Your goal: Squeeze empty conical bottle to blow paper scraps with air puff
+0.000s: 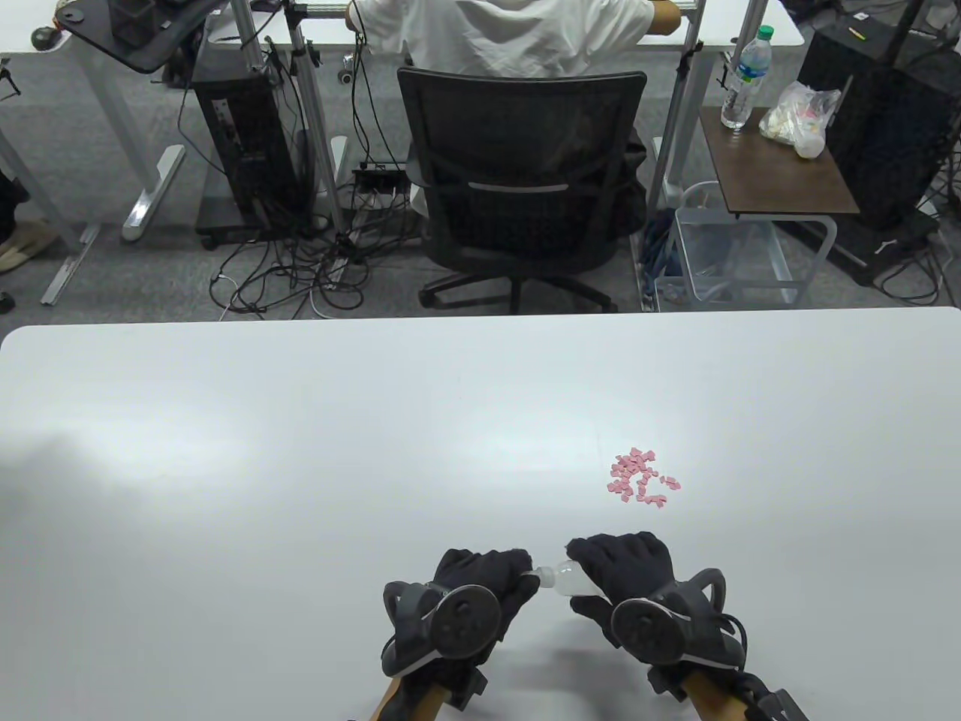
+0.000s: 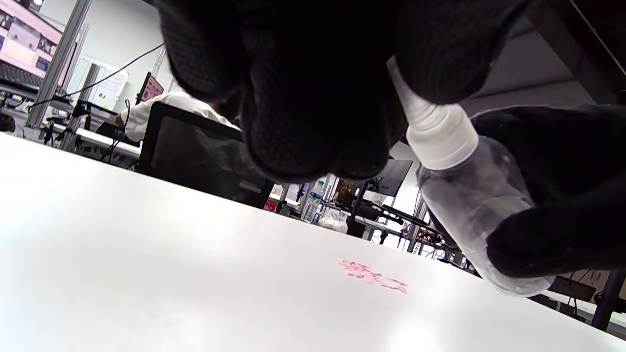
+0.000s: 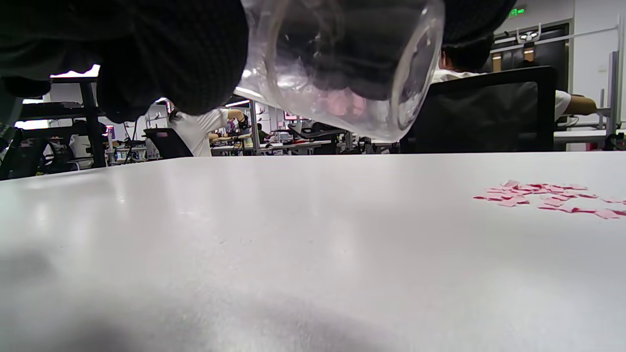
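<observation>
Ahead of you, the white table carries one loose cluster of small pink paper scraps, lying at about one o'clock from your hands and well apart from them, with bare tabletop between. Beyond the far edge stands a black mesh office chair, with a person in a white shirt seated past it.

Your right hand grips the body of the one clear conical plastic bottle, fingers wrapped over it and thumb underneath; the bottle lies sideways, raised off the table, its white nozzle cap pointing to nine o'clock. Your left hand sits just beside it, fingers curled together around the nozzle's tip, pinching it. In the right wrist view the bottle's round base hangs above the surface.

Two hands, one bottle, one scatter of scraps too many to count.
</observation>
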`<state>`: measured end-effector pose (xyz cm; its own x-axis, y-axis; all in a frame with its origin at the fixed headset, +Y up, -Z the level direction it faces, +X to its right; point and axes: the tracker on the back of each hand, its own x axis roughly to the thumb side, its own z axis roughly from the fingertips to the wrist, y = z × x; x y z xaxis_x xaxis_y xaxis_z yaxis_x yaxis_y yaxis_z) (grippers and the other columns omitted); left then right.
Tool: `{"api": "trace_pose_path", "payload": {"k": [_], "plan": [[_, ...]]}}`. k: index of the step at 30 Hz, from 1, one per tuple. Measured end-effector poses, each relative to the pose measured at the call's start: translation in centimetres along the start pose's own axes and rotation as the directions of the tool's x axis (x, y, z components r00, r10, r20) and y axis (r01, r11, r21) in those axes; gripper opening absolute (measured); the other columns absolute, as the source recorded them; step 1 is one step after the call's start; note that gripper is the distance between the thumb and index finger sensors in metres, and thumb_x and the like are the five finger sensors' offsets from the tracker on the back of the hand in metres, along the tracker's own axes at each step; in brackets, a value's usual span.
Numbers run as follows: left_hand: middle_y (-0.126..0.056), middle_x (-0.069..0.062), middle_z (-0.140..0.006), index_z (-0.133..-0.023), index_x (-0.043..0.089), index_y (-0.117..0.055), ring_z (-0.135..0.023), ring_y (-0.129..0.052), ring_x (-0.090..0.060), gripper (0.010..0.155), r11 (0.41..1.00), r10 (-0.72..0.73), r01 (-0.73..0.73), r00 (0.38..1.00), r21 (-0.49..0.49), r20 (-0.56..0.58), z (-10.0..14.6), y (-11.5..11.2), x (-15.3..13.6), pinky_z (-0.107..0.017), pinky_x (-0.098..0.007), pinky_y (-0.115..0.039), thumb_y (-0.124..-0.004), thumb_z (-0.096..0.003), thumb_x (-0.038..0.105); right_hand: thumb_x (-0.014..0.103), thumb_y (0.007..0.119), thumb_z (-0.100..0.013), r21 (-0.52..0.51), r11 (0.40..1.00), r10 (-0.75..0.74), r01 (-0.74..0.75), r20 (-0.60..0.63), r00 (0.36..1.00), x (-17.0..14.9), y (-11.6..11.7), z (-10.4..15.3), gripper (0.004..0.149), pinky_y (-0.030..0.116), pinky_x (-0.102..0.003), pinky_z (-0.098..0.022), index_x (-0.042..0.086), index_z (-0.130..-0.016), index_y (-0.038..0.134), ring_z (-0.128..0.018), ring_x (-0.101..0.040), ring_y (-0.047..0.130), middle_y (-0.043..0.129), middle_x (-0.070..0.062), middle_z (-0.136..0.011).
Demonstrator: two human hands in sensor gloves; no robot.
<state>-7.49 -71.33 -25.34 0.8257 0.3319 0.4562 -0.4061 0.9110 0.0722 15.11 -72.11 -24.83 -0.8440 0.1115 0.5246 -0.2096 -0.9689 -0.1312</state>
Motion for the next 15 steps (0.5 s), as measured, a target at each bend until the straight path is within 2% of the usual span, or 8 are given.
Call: {"api": "trace_pose_path", "payload": {"k": [5,10,15], "plan": [[-0.103,-0.008,-0.071,-0.089,0.016,-0.089,-0.056,-0.107,-0.023,0.048,1.000,0.010,-0.011,1.000,-0.012,-0.019,0.0,-0.1,-0.2,-0.069,-0.049,-0.071,-0.076,-0.0546,0.046,0.041,0.088,-0.048,0.014,1.000,0.001,-0.001,0.012,1.000,0.1,-0.1,-0.1,0.069,0.060,-0.070,-0.067,0.014,-0.107,0.065,-0.085,-0.043,0.085,0.079,-0.015,-0.100],[-0.103,-0.008,-0.070,-0.087,0.017,-0.090,-0.055,-0.106,-0.023,0.047,0.999,0.030,-0.029,0.997,0.022,-0.073,0.1,1.7,-1.2,-0.069,-0.048,-0.071,-0.078,-0.0540,0.048,0.041,0.088,-0.048,-0.004,1.000,0.020,-0.020,-0.009,1.000,-0.4,-0.7,0.1,0.069,0.060,-0.070,-0.068,0.014,-0.107,0.065,-0.085,-0.043,0.085,0.079,-0.015,-0.100],[-0.104,-0.007,-0.069,-0.086,0.017,-0.091,-0.054,-0.106,-0.023,0.047,0.991,-0.129,0.133,0.973,0.011,-0.193,0.1,4.1,-4.1,-0.069,-0.048,-0.071,-0.082,-0.0528,0.049,0.041,0.088,-0.048,-0.012,1.000,-0.004,0.003,-0.060,0.998,-1.6,-1.0,0.3,0.069,0.059,-0.071,-0.068,0.014,-0.107,0.065,-0.085,-0.043,0.085,0.079,-0.016,-0.100]]}}
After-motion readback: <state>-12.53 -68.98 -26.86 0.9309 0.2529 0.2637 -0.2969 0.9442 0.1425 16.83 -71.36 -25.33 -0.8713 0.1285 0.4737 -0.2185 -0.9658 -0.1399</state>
